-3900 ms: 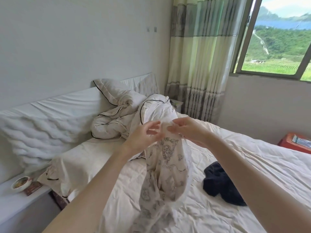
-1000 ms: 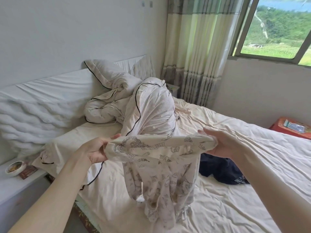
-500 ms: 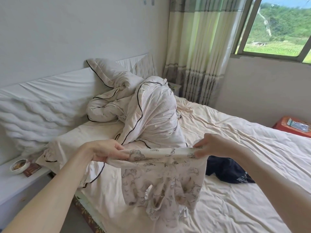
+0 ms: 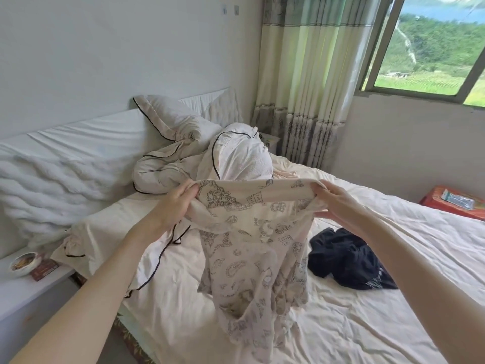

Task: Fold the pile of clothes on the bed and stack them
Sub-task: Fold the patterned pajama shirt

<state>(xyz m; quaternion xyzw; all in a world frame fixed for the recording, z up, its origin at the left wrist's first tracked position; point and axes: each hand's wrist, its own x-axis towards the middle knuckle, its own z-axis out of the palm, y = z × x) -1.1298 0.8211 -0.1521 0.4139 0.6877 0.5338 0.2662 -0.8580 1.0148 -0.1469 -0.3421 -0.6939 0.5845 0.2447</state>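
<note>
Cream printed garment (image 4: 252, 248) hangs rumpled, top edge gripped by left hand (image 4: 174, 203) and right hand (image 4: 338, 203).

1. Printed garment (image 4: 252, 248): thin soft cloth, matt, cream w/ grey line-drawn pattern, drapes limp.
2. Dark garment (image 4: 349, 261): matt navy-black cloth, crumpled.
3. Bed (image 4: 367, 324) sheet: pale cream cloth, matt, creased all over.
4. Duvet (image 4: 236, 158): white-cream cloth, black piping, puffy.
5. Headboard (image 4: 52, 174): white padded fabric, ribbed in part.
6. Curtain (image 4: 307, 82): light woven cloth, semi-sheer, pleated.
7. Bowl (image 4: 23, 262): glossy, ceramic-looking.
</note>
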